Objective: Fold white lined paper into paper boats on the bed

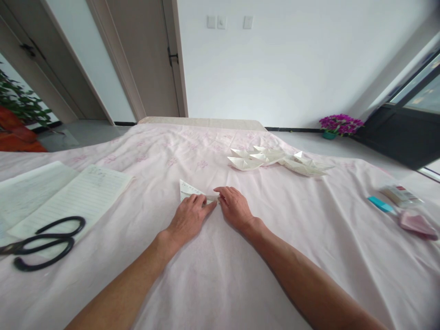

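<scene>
A small folded piece of paper [188, 189] with writing on it lies on the cloth in front of me. My left hand [189, 213] bears down on its near side, fingers curled over it and thumb stretched toward the right corner. At that right corner, my right hand [235, 206] pinches the paper's tip between thumb and fingers. Both hands hide much of the lower edge. Beyond and to the right stand several folded paper boats [245, 162], bunched together and apart from my hands.
Lined paper sheets [74, 197] lie at the left, with black-handled scissors [48, 243] partly over them. Toward the right edge are a blue utility knife [380, 204], a clear packet [400, 195] and a pink item [417, 223]. A pink floral cloth [220, 284] covers the surface.
</scene>
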`<state>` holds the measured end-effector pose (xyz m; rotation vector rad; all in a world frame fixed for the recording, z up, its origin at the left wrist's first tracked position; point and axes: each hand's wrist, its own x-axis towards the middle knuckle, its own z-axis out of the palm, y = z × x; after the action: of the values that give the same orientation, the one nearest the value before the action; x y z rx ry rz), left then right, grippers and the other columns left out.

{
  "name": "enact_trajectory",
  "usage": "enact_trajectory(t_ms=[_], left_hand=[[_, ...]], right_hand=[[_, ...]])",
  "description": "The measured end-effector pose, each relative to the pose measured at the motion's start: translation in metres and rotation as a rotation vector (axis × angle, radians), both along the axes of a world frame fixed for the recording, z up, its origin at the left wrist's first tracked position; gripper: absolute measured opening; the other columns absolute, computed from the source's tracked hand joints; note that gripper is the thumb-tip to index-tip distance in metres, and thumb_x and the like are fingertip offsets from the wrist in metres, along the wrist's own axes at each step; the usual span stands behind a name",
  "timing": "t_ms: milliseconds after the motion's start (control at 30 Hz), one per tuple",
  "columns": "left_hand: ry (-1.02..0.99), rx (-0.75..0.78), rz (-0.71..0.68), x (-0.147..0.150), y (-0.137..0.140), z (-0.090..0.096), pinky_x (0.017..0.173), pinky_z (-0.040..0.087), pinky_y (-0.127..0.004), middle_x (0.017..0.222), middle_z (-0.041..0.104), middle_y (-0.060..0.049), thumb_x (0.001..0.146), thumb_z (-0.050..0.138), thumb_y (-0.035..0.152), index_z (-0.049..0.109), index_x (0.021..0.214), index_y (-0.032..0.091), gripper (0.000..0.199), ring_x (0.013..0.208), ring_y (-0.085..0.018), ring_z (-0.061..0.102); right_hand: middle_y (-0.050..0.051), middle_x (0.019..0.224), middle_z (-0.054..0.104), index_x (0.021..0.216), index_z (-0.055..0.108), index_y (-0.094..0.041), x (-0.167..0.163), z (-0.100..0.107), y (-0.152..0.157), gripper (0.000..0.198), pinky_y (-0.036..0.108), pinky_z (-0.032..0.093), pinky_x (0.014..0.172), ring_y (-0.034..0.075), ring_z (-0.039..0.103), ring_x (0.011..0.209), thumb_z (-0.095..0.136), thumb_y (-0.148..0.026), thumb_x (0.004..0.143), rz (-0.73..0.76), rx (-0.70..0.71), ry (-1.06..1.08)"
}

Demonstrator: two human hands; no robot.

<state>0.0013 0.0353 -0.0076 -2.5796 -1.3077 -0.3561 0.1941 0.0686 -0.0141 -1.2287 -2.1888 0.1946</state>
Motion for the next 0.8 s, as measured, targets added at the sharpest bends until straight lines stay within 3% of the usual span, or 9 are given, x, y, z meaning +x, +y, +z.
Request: enact_trajectory(t_ms=[433,600,800], left_hand=[[-0.029,-0.01,0.007,0.0019,-0.0003,-0.0016,0.077,0.042,-0.035,0.1,0.053,-0.006,0.091,0.044,0.012,0.052,0.132,0.035,0.048,0.092,-0.022,0.048],[-0.018,-0.01,0.017,0.0029,-0.0013,-0.001,0.075,0.042,-0.037,0.098,0.053,-0.008,0.089,0.043,0.008,0.051,0.133,0.032,0.05,0.091,-0.024,0.047],[0.033,0.001,0.009,0.0033,-0.0011,-0.0001,0.074,0.04,-0.037,0.098,0.053,-0.007,0.09,0.042,0.009,0.048,0.135,0.031,0.05,0.091,-0.025,0.047]], right_hand=[[0.006,0.095,0.066,0.118,0.058,-0.018,-0.0024,0.0015,0.0014,0.032,0.032,0.043,0.083,0.019,0.057,0.087,0.053,-0.012,0.087,-0.011,-0.006,-0.058],[0.004,0.085,0.065,0.091,0.067,-0.021,-0.001,0.0016,0.0036,0.015,0.029,0.042,0.076,0.018,0.055,0.081,0.054,-0.015,0.09,0.012,-0.01,-0.096],[0.004,0.083,0.064,0.089,0.068,-0.02,0.0007,0.0017,0.0025,0.016,0.028,0.042,0.077,0.017,0.055,0.08,0.053,-0.016,0.092,0.028,-0.003,-0.071]])
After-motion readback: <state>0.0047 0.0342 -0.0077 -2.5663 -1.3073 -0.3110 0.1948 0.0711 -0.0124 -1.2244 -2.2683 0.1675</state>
